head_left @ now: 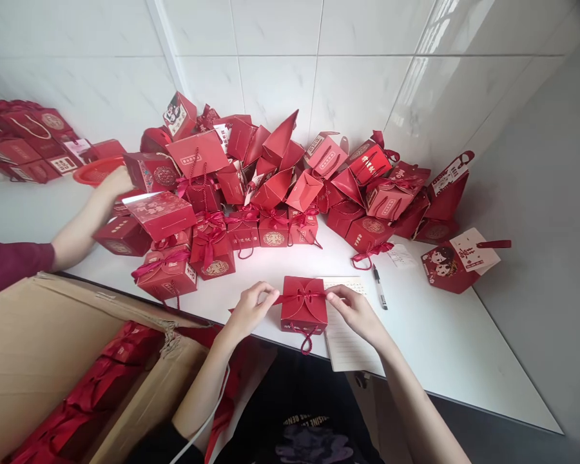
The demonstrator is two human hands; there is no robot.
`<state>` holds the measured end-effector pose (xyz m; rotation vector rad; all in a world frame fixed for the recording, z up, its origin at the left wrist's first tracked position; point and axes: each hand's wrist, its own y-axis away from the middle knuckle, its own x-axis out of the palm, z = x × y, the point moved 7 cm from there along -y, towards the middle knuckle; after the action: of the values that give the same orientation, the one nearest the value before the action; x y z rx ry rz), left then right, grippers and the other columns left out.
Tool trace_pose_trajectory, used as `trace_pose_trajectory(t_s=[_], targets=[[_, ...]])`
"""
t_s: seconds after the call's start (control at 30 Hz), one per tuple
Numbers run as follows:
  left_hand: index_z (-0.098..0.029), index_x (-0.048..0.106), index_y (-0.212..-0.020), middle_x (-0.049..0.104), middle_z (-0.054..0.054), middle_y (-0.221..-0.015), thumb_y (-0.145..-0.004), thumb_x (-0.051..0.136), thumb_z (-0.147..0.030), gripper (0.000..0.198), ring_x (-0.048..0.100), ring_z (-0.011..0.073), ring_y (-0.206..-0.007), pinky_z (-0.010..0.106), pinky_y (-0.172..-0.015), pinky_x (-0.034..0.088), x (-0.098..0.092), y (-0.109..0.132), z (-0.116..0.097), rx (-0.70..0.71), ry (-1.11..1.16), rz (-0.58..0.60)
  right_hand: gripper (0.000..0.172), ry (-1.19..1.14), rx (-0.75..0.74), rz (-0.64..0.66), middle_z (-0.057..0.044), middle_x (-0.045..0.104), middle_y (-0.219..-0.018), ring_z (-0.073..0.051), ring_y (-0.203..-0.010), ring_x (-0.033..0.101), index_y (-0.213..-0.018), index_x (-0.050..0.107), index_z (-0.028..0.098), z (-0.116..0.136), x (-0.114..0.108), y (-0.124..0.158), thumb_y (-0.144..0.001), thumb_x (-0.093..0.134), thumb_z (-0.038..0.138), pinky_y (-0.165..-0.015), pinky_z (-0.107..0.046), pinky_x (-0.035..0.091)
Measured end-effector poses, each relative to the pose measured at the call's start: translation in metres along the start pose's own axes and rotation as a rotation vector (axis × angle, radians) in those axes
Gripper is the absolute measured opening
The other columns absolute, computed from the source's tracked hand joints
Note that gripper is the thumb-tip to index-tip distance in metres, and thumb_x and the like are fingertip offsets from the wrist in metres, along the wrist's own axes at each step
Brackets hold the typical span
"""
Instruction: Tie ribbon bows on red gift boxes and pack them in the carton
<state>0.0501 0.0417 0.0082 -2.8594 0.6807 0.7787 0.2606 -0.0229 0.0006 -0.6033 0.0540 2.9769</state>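
A small red gift box [303,316] with a rope handle sits upright at the table's front edge, in front of me. A red ribbon [303,297] runs through slots in its top flaps. My left hand [254,308] pinches one end of the ribbon at the box's left side. On the other side, my right hand [355,310] pinches the opposite end, so the ribbon looks stretched across the top. Partly beneath my right hand lies a lined notebook [348,348] with handwriting on its upper page.
Red gift boxes [273,232] are heaped along the tiled wall. A pen [379,287] lies right of the notebook. At left, a co-worker's arm [89,216] reaches toward a red basket [96,171]. A cardboard carton [29,316] with red boxes inside stands at lower left.
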Motion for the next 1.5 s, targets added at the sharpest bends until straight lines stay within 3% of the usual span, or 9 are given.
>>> trace_pose_trajectory(t_s=[0.1,0.2,0.43,0.57,0.7,0.8,1.0,1.5], targets=[[-0.019,0.048,-0.064,0.048,-0.003,-0.063,-0.084,0.042,-0.049,0.037,0.047,0.0140,-0.064,0.026,-0.063,0.037,0.012,-0.003,-0.001,-0.031,0.065,0.138,0.045,-0.050,0.065,0.028,-0.003,0.060,-0.074,-0.020,-0.074,0.055,-0.072,0.056,0.019,-0.004,0.004,-0.005,-0.077,0.051,0.064,-0.074,-0.033,0.042],[-0.018,0.041,-0.060,0.040,-0.004,-0.058,-0.083,0.043,-0.051,0.040,0.041,0.0121,-0.059,0.026,-0.061,0.033,0.016,-0.006,0.001,-0.044,0.157,0.209,0.051,-0.088,0.130,0.040,-0.001,0.054,-0.064,-0.017,-0.067,0.051,-0.061,0.049,0.019,-0.010,0.003,-0.007,-0.078,0.045,0.067,-0.070,-0.032,0.040],[-0.017,0.049,-0.061,0.040,-0.004,-0.058,-0.078,0.054,-0.048,0.036,0.037,0.0108,-0.057,0.025,-0.057,0.030,0.022,-0.008,0.009,-0.117,0.360,0.293,0.052,-0.276,0.233,0.220,0.001,0.053,-0.057,-0.012,-0.055,0.048,-0.060,0.053,0.017,-0.023,0.015,-0.010,-0.069,0.058,0.068,-0.060,-0.027,0.040],[-0.017,0.052,-0.060,0.047,-0.002,-0.060,-0.076,0.056,-0.048,0.034,0.040,0.0108,-0.056,0.024,-0.055,0.031,0.028,-0.009,0.015,-0.134,0.438,0.296,0.059,-0.416,0.270,0.292,-0.001,0.053,-0.057,-0.012,-0.054,0.049,-0.061,0.054,0.017,-0.031,0.021,-0.013,-0.071,0.049,0.074,-0.058,-0.027,0.042],[-0.018,0.049,-0.059,0.047,-0.002,-0.057,-0.075,0.057,-0.048,0.035,0.041,0.0106,-0.054,0.024,-0.052,0.030,0.036,-0.010,0.024,-0.150,0.505,0.283,0.046,-0.486,0.278,0.328,0.002,0.051,-0.059,-0.010,-0.053,0.046,-0.064,0.050,0.018,-0.031,0.022,-0.012,-0.065,0.067,0.061,-0.053,-0.024,0.038],[-0.017,0.047,-0.058,0.046,-0.002,-0.057,-0.075,0.058,-0.049,0.037,0.041,0.0100,-0.055,0.023,-0.052,0.030,0.040,-0.011,0.030,-0.159,0.555,0.271,0.043,-0.493,0.293,0.349,0.005,0.046,-0.055,-0.007,-0.048,0.039,-0.068,0.050,0.018,-0.032,0.021,-0.011,-0.061,0.074,0.055,-0.047,-0.021,0.032],[-0.016,0.048,-0.060,0.045,-0.002,-0.059,-0.073,0.061,-0.051,0.039,0.040,0.0093,-0.055,0.023,-0.050,0.026,0.041,-0.010,0.037,-0.175,0.608,0.269,0.048,-0.469,0.342,0.408,0.010,0.031,-0.045,-0.004,-0.041,0.020,-0.059,0.043,0.019,-0.037,0.021,-0.007,-0.066,0.068,0.059,-0.041,-0.019,0.012],[-0.016,0.046,-0.057,0.048,-0.002,-0.060,-0.067,0.065,-0.058,0.047,0.042,0.0099,-0.056,0.023,-0.053,0.031,0.040,-0.015,0.047,-0.155,0.607,0.307,0.045,-0.454,0.341,0.404,0.013,0.020,-0.047,-0.004,-0.042,0.009,-0.067,0.043,0.020,-0.054,0.012,-0.010,-0.067,0.069,0.056,-0.040,-0.019,0.006]])
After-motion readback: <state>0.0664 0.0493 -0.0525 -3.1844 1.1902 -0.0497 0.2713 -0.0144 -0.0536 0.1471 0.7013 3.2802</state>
